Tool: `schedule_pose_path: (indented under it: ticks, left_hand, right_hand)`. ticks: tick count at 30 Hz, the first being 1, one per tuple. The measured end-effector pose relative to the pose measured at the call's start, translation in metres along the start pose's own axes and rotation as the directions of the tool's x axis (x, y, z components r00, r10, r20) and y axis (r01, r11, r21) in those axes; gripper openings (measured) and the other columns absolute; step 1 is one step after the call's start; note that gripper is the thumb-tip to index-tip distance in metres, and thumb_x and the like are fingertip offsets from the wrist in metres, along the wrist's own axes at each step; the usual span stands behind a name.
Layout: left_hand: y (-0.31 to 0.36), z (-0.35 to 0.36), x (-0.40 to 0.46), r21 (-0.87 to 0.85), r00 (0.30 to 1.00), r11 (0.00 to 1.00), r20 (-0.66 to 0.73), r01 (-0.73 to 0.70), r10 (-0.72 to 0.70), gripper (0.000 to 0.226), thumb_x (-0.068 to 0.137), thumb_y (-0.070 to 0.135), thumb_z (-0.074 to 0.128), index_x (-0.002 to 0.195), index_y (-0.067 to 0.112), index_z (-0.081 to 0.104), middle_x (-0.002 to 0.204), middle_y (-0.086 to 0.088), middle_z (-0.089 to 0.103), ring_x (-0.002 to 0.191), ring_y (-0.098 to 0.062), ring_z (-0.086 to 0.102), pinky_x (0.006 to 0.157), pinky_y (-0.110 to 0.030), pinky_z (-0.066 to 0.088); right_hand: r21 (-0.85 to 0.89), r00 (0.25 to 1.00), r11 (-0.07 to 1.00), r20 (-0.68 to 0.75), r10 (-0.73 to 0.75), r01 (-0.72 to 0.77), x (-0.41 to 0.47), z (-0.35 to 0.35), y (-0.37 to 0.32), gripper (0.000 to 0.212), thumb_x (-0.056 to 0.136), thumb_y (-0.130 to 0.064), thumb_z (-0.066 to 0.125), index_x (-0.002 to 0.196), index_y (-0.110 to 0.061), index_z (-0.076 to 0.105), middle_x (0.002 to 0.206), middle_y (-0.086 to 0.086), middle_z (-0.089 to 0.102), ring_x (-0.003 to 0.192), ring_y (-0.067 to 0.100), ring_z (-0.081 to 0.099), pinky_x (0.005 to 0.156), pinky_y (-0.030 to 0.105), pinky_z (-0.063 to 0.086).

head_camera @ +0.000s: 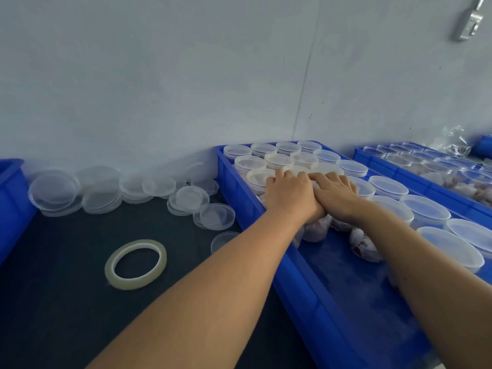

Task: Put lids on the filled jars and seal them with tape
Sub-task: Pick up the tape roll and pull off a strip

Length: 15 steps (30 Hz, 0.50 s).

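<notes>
A blue crate [287,265] holds several clear plastic jars with lids [426,211] on them. My left hand [288,194] and my right hand [338,194] lie side by side, palms down, pressing on a jar's lid in the crate's middle; that jar is mostly hidden under them. Some filled jars without lids [366,247] sit just in front of my hands, showing white and red contents. A pile of loose clear lids [191,198] lies on the dark table left of the crate. A roll of clear tape [136,264] lies flat on the table, left of my left forearm.
A second blue crate [378,162] of lidded jars stands at the right, with crumpled clear plastic [450,142] behind it. Another blue bin [12,203] is at the far left edge. A grey wall runs behind the table.
</notes>
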<state>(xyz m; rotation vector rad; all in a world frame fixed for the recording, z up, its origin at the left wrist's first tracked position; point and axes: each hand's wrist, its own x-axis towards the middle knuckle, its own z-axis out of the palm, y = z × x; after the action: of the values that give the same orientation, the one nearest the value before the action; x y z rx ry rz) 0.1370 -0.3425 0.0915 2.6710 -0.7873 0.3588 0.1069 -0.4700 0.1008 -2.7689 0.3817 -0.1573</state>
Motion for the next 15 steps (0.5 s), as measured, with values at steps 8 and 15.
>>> schedule_pose_path:
  ticks: [8,15]
  left_hand:
    - [-0.013,-0.023,-0.015,-0.137,0.997,0.989,-0.062,-0.057,0.049,0.056,0.09,0.048,0.066,0.136,0.018,0.058,0.131,-0.006,0.064,0.129,-0.029,0.052,0.102,-0.048,0.046]
    - [-0.09,-0.068,-0.074,-0.582,0.953,0.812,-0.269,-0.043,-0.143,0.047,0.088,0.028,0.063,0.134,0.03,0.058,0.116,0.008,0.07,0.109,-0.017,0.065,0.091,-0.043,0.057]
  right_hand:
    - [0.092,0.992,0.996,-0.123,-0.004,0.016,-0.012,-0.011,-0.023,0.045,0.106,-0.043,0.039,0.148,-0.034,0.054,0.156,0.01,0.043,0.145,0.035,0.03,0.118,0.051,0.026]
    - [0.247,0.897,0.874,-0.263,-0.356,0.419,-0.035,-0.011,-0.145,0.027,0.101,-0.015,0.052,0.119,-0.022,0.071,0.119,-0.001,0.071,0.114,0.02,0.063,0.101,0.041,0.049]
